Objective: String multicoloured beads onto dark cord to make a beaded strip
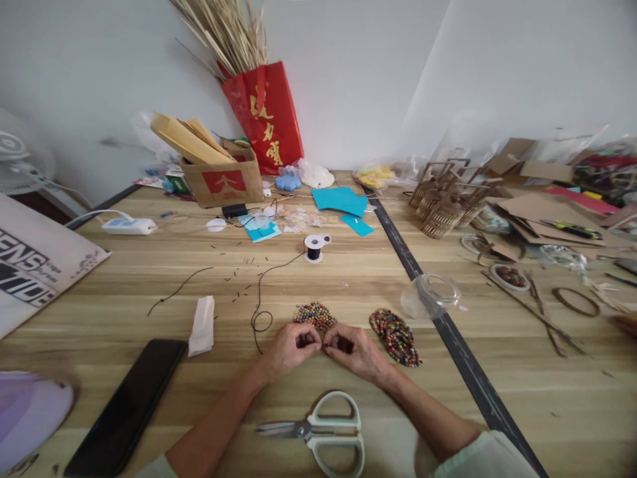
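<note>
Right under the lens lie the white-handled scissors (323, 431), blades pointing left, handles to the right, parked within easy reach on the table (348, 279). Just beyond them, the two hands meet. The left hand (291, 348) and the right hand (351, 350) are pinched fingertip to fingertip, each grip clenched on something tiny between them, seemingly a bead and the end of the black thread (259, 299), though it is too small to be sure. That thread loops beside the left hand, then runs up and away to the black spool (314, 249), its long line heading away from the person. Wrists rest on the wood, likely to steady such fine work. A heap of coloured beads (314, 314) sits touching the knuckles' far side, and a longer beaded piece (395, 336) lies just right of the right hand, slanting down to the right. A dark phone (127, 408) and a folded tissue (202, 325) sit off left.
</note>
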Motion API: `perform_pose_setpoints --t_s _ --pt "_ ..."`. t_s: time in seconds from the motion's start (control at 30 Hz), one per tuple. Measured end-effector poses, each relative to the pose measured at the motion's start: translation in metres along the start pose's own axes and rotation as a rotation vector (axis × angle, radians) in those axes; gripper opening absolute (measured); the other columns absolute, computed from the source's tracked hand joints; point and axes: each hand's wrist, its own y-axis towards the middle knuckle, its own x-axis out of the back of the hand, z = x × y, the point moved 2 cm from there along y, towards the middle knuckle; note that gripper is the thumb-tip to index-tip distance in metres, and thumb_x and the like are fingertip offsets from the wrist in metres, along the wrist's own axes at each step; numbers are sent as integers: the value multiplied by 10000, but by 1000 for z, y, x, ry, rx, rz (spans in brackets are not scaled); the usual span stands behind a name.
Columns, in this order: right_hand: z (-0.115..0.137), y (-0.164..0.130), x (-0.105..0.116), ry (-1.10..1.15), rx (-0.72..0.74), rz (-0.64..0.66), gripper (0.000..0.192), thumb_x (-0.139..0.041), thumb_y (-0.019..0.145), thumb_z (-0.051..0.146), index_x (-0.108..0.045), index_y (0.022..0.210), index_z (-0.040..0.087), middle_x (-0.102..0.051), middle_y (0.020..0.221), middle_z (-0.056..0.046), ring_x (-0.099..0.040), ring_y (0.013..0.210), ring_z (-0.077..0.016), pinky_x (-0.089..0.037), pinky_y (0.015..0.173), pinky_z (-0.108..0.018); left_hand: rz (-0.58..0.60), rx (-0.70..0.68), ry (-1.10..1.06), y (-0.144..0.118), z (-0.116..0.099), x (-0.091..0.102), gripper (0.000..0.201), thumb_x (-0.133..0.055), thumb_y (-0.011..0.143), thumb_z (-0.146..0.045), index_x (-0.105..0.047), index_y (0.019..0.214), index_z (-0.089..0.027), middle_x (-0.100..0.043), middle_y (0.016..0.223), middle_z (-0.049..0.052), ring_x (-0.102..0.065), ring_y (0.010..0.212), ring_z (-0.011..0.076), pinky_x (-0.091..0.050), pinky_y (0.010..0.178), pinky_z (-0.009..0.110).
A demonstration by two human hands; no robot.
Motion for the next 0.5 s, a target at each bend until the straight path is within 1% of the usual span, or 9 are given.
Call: perform_pose_setpoints --t_s 0.27,0.5 --pt "0 0 0 13 11 -4 53 -585 797 221 -586 787 169 -512 609 43 -446 533 -81 -352 498 -176 6 -12 -16 1 -4 1 102 -592 759 -205 -661 726 -138 -613 646 -1 -502 595 109 -388 560 199" --pt "1 0 1 13 13 -6 33 -573 789 197 -583 786 166 -505 608 44 -440 532 -80 -345 493 -172 5 -7 -35 0 -7 2 94 -591 755 -198 -649 714 -136 -591 631 -9 -488 588 107 -389 575 207"
